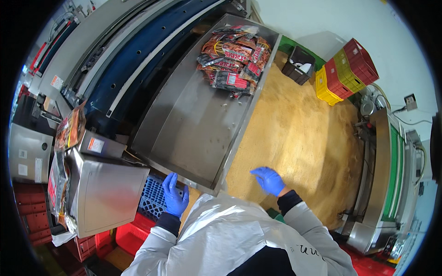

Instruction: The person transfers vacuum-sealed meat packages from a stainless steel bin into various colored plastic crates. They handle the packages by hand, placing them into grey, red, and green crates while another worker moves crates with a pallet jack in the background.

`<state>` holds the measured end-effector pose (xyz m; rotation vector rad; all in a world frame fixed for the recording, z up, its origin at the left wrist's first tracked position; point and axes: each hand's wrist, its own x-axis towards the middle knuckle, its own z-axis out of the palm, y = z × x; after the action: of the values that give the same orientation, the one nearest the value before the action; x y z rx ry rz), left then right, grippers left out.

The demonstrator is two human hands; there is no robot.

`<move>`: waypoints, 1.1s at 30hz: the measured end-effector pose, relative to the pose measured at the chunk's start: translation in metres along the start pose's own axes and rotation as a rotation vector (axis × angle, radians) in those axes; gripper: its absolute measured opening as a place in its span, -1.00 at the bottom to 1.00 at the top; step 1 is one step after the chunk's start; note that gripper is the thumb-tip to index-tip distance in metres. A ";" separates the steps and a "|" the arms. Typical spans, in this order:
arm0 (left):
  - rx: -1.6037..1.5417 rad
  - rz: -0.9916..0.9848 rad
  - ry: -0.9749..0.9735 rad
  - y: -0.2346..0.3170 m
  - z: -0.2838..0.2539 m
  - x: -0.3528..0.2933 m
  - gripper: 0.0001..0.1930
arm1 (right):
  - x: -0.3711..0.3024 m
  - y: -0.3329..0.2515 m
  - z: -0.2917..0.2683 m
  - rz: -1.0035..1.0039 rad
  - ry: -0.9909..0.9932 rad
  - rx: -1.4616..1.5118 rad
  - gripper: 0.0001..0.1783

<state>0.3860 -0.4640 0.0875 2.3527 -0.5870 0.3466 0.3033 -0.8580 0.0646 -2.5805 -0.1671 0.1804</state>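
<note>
Both my hands wear blue gloves and hold nothing. My left hand (174, 195) is at the near left corner of a long steel trough (198, 124), its fingers apart; whether it touches the rim I cannot tell. To the right of the trough my right hand (269, 181) hovers over the yellowish floor, fingers stretched toward the trough's side. A heap of sealed plastic packs (237, 57) of reddish-brown food, with black, red and yellow print, lies at the trough's far end.
On the left stands a steel box (108, 193), with more packs (69, 129) on it. A blue plastic crate (153, 195) and a red crate (133, 234) sit below. Stacked crates (345, 71) and a dark crate (298, 65) are at the back right. A conveyor (391, 170) stands right.
</note>
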 end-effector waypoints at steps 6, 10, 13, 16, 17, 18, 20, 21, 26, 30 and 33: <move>-0.073 -0.106 0.108 -0.009 0.040 0.117 -0.33 | 0.183 0.045 -0.055 -0.089 0.184 0.033 -0.62; -0.074 -0.162 0.145 -0.012 0.083 0.184 -0.34 | 0.335 0.094 -0.048 -0.193 0.170 0.020 -0.49; -0.040 -0.253 0.115 -0.016 0.113 0.223 -0.39 | 0.465 0.147 -0.018 -0.242 0.076 -0.014 -0.36; 0.039 -0.382 0.028 -0.029 0.139 0.243 -0.38 | 0.588 0.205 0.004 -0.007 -0.053 -0.253 -0.22; 0.061 -0.465 0.023 -0.034 0.146 0.243 -0.39 | 0.613 0.213 0.008 0.029 -0.083 -0.326 -0.19; 0.061 -0.550 0.018 -0.041 0.155 0.240 -0.39 | 0.636 0.223 0.008 0.074 -0.100 -0.414 -0.17; 0.044 -0.713 0.009 -0.048 0.175 0.236 -0.39 | 0.672 0.230 0.024 -0.003 -0.100 -0.603 -0.35; -0.007 -0.762 -0.013 -0.054 0.185 0.239 -0.39 | 0.681 0.234 0.031 -0.039 -0.139 -0.690 -0.44; -0.229 -0.917 -0.101 -0.080 0.248 0.264 -0.36 | 0.672 0.232 0.057 -0.296 -0.251 -0.893 -0.70; -0.466 -1.018 -0.199 -0.100 0.306 0.284 -0.37 | 0.660 0.226 0.061 -0.504 -0.610 -0.675 -0.70; -1.067 -1.373 -0.196 -0.115 0.327 0.279 -0.46 | 0.634 0.204 0.032 -0.660 -0.730 -0.482 -0.74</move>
<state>0.7128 -0.6959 -0.1062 1.2637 0.6865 -0.6723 0.9385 -0.9160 -0.1302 -2.6117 -1.4444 0.9054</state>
